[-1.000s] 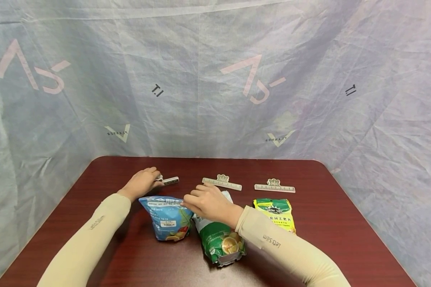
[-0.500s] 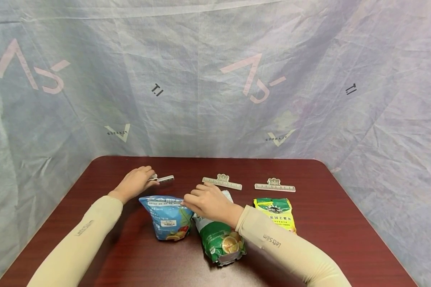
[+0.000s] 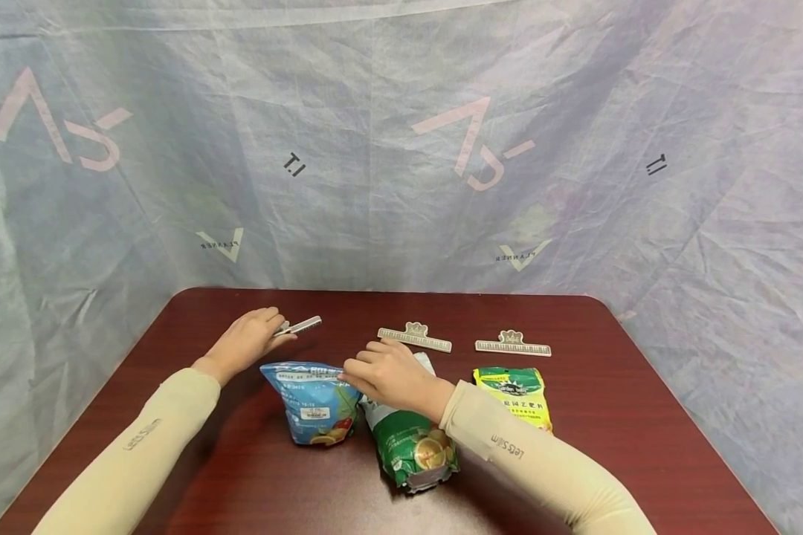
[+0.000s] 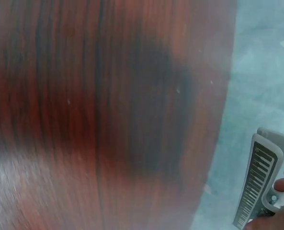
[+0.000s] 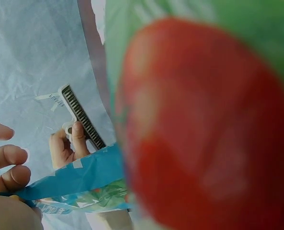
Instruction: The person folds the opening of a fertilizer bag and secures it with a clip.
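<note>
My left hand (image 3: 244, 339) grips a pale flat clip with a piano-key pattern (image 3: 302, 325) by its handle, above the back left of the table. The left wrist view shows the clip (image 4: 259, 175) at lower right, with fingertips on its handle. My right hand (image 3: 396, 377) pinches the top right corner of a blue bag (image 3: 314, 409) with fruit printed on it, which stands upright. In the right wrist view, thumb and fingers meet at the edge of the blue bag (image 5: 84, 175). Beneath the right hand and forearm lies a green and white bag (image 3: 408, 442), partly hidden.
Two more piano-key clips, one in the middle (image 3: 415, 338) and one to the right (image 3: 512, 345), lie at the back of the dark red table (image 3: 616, 431). A yellow and green packet (image 3: 508, 386) is partly covered by my right forearm. Grey printed cloth (image 3: 368, 148) surrounds the table.
My left hand has drawn back to the left with the clip, whose far end now tilts higher. My right hand stays at the blue bag's corner.
</note>
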{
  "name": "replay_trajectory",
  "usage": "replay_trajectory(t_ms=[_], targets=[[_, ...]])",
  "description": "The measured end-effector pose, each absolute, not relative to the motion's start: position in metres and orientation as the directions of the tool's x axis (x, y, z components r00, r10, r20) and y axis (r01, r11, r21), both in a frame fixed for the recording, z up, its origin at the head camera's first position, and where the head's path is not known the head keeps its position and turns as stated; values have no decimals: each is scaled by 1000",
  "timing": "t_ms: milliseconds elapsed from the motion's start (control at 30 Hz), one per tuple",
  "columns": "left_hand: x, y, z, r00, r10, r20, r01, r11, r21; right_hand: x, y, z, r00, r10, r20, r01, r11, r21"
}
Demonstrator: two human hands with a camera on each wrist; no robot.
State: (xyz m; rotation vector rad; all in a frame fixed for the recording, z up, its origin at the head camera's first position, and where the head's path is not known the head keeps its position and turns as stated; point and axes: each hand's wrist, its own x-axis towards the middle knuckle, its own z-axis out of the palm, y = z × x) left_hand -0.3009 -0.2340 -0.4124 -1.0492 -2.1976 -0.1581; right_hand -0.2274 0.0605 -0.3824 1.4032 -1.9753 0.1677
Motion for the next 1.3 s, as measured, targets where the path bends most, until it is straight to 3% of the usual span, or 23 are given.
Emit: replay_trajectory(t_ms=[500, 833, 1300], targets=[[-277, -236, -377, -392, 650, 651, 754, 632, -177, -228, 61, -382, -176, -782, 598, -879, 399, 262], [-263, -226, -353, -264, 647, 715, 764, 593, -254, -227, 61, -381, -176, -775, 606, -873, 407, 267], [-234, -209, -325, -199, 653, 731, 777, 560, -288, -230, 61, -383, -168, -775, 609, -869, 408, 279]])
